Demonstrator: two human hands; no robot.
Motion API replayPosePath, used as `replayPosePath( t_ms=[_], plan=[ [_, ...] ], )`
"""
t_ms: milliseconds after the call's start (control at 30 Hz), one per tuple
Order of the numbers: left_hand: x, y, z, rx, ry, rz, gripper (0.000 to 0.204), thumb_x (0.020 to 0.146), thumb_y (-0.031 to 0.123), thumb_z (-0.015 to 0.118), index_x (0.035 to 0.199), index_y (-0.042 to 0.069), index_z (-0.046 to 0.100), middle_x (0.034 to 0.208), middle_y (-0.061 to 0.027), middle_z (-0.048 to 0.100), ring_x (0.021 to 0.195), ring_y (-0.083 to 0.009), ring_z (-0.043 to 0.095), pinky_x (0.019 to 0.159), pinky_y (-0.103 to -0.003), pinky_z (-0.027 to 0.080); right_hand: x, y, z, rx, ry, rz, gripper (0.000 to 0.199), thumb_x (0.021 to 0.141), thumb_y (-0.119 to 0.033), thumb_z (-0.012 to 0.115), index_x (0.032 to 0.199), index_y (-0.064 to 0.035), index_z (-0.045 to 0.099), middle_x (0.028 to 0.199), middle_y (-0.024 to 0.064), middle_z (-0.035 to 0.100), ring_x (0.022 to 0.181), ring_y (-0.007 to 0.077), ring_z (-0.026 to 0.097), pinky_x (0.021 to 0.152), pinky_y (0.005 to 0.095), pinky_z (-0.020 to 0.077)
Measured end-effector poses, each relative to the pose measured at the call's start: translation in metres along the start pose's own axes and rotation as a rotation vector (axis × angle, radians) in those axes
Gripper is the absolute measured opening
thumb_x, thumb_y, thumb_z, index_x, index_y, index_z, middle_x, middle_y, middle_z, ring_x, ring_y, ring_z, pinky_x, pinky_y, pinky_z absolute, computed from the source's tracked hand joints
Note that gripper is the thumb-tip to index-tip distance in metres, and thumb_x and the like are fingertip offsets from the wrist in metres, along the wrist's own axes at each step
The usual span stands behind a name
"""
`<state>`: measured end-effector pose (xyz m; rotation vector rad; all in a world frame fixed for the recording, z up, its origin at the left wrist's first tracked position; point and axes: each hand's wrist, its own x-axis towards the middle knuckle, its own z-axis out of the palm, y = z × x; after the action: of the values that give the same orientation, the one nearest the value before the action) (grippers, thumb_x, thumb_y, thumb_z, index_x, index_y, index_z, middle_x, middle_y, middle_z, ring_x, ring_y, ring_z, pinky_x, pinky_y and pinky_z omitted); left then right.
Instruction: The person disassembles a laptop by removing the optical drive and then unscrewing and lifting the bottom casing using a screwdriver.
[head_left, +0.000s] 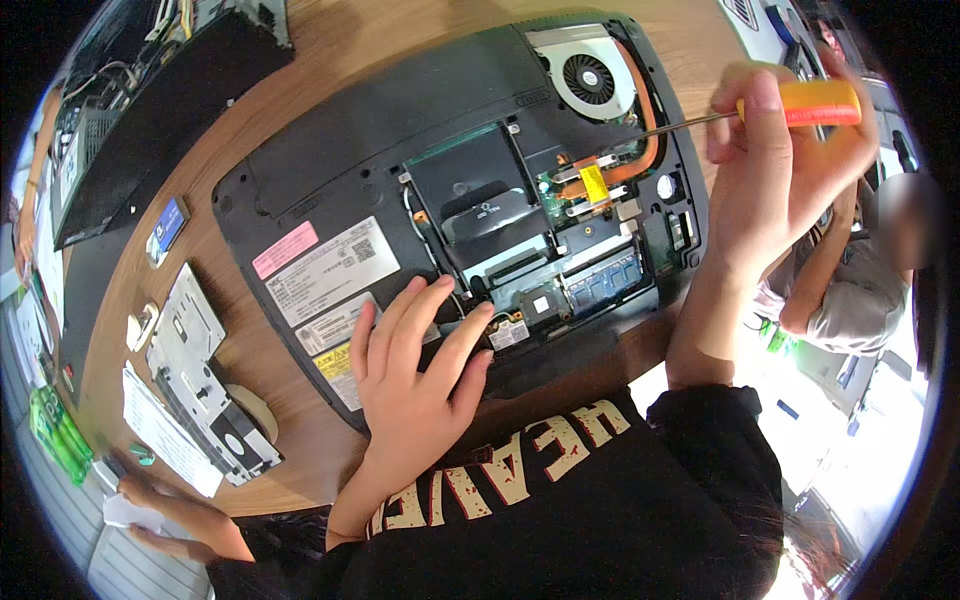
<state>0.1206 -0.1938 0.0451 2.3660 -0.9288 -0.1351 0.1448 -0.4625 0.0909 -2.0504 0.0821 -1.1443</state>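
A black laptop (340, 180) lies upside down on the wooden table, its bottom compartments uncovered. My right hand (765, 165) grips the orange and yellow handle of a screwdriver (815, 102). Its thin shaft slants left across the laptop, and the tip reaches the area between the cooling fan (590, 80) and the copper heat pipe (645, 130). Whether the tip sits in a screw is too small to tell. My left hand (420, 375) rests with fingers spread on the laptop's near edge, beside the white label (335, 265) and the blue memory module (605, 283).
Left of the laptop lie a removed grey-white drive bracket (190, 340), printed sheets (165, 430), a tape roll (255, 410) and a small blue box (168, 225). An opened black computer case (170, 110) stands at far left. Other people sit at left and right, one person's hands (160, 515) at lower left.
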Motion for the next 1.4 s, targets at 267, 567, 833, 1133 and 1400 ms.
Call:
replayPosePath(
  t_ms=[267,567,833,1133,1400],
  plan=[
    [0.001,0.002,0.002,0.028,0.001,-0.016,0.036,0.075,0.017,0.071,0.111,0.023,0.069,0.128,-0.0042,0.055,0.120,-0.0248,0.051,0.107,-0.047,0.028,-0.011,-0.005,-0.008,0.029,-0.256,0.054,0.042,0.099,-0.017,0.048,0.132,-0.0041,0.026,0.075,0.0207,0.063,0.050,0.0177,0.059,0.047,0.0234,0.0467],
    [0.003,0.004,0.004,0.070,-0.010,-0.021,0.034,0.074,0.016,0.072,0.107,0.024,0.072,0.125,-0.0060,0.055,0.118,-0.0264,0.053,0.107,-0.048,0.027,-0.017,0.015,-0.017,-0.019,-0.192,0.050,0.048,0.095,-0.011,0.054,0.132,-0.0082,0.024,0.062,0.0147,0.058,0.044,0.0165,0.054,0.043,0.0234,0.0457],
    [0.003,0.007,0.000,0.059,-0.067,-0.037,0.033,0.075,0.009,0.067,0.107,0.016,0.071,0.129,-0.0108,0.054,0.122,-0.0336,0.048,0.108,-0.054,0.026,-0.014,0.016,-0.027,0.190,-0.225,0.117,0.046,0.095,-0.014,0.054,0.131,-0.0085,0.024,0.067,0.0191,0.060,0.042,0.0193,0.055,0.041,0.0253,0.0473],
    [0.006,0.006,0.002,0.079,-0.035,-0.043,0.033,0.074,0.014,0.072,0.106,0.023,0.073,0.123,-0.0065,0.056,0.117,-0.0270,0.052,0.106,-0.048,0.028,-0.025,0.014,-0.015,0.080,-0.271,0.113,0.047,0.096,-0.013,0.053,0.128,-0.0068,0.019,0.070,0.0180,0.063,0.048,0.0181,0.059,0.047,0.0266,0.0503],
    [0.003,0.007,-0.001,0.059,-0.074,-0.046,0.034,0.074,0.009,0.068,0.107,0.016,0.071,0.128,-0.0117,0.054,0.122,-0.0336,0.049,0.108,-0.052,0.026,-0.024,0.014,-0.015,0.084,-0.277,0.080,0.046,0.097,-0.014,0.051,0.130,-0.0083,0.019,0.068,0.0188,0.062,0.046,0.0184,0.059,0.046,0.0261,0.0504]
  ],
)
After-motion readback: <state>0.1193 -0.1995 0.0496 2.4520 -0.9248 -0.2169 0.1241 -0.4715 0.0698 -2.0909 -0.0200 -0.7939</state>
